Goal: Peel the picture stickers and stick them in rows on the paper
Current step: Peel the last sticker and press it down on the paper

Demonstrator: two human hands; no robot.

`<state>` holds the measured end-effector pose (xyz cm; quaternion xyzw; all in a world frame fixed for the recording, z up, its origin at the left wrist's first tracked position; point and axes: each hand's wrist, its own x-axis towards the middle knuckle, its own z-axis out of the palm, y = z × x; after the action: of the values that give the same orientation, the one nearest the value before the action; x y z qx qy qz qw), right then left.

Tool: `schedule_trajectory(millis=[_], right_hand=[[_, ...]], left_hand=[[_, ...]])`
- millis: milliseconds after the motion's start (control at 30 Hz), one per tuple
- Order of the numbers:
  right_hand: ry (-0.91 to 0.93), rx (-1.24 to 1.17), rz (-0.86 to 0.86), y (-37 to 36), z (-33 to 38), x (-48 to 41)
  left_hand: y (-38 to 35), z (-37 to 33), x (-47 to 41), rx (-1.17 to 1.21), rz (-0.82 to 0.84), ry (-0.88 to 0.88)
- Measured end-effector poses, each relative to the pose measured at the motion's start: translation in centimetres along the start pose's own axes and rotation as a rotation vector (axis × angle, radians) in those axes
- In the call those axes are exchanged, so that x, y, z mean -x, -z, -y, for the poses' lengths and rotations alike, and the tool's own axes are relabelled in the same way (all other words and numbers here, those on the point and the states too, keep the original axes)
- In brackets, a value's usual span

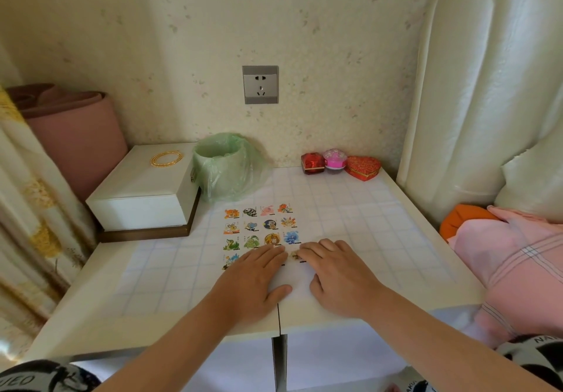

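**A:** Where are the hands, and where are the stickers?

**B:** Both hands are down flat at about 6 o'clock on the surface point(100, 324), with the fingers stretched out and nothing gripped. The left hand point(256, 279) covers the near left of the white sheet point(300, 285). The right hand point(338, 276) lies just beside it, its fingertips touching or almost touching a small sticker point(294, 254) between the two hands. The picture stickers point(270, 224) run in rows of four from the hands toward 12 o'clock. The sheet itself lies on the grid paper point(365, 224).

**A:** Are those rows already stuck down, or are they waiting to be peeled?

**B:** I can't tell from here. The nearest row is mostly hidden under the fingers.

**A:** So what could go wrong?

**B:** The small sticker is my main worry. If a fingertip drags while pressing, it could set crooked or crease, and that row would drift out of line with the ones above. Lifting one by its edge could tear it, or it could fold and stick to itself. The sheet could also skid if the left hand eases off, since nothing else seems to hold it.

**A:** Is anything nearby a problem?

**B:** The bin point(227, 166) with the green bag stands at 11 o'clock, just beyond the top row, and a loose sticker could catch on the plastic. There is also a seam point(278, 315) in the surface at 6 o'clock, under the near edge, which gives uneven backing for pressing.
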<state>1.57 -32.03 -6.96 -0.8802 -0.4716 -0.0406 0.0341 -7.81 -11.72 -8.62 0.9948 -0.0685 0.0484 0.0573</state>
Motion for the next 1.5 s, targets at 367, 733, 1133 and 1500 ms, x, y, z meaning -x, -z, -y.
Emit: schedule_trajectory(millis=[367,733,1133,1500], right_hand=[[-0.005,0.091,0.032,0.3,1.0,-0.5],[0.019,-0.144,0.204,-1.4,2.9,-2.1],[-0.090,-0.116,0.252,-0.9,3.5,-2.1],[0.016,-0.098,0.219,-1.1,6.6,-5.6]], left_hand=[[-0.3,-0.1,1.5,-0.014,0.102,0.183],[-0.8,1.1,1.7,0.004,0.069,0.216],[-0.2,3.2,3.8,-0.031,0.069,0.385],[-0.1,3.3,2.3,0.046,0.048,0.177]])
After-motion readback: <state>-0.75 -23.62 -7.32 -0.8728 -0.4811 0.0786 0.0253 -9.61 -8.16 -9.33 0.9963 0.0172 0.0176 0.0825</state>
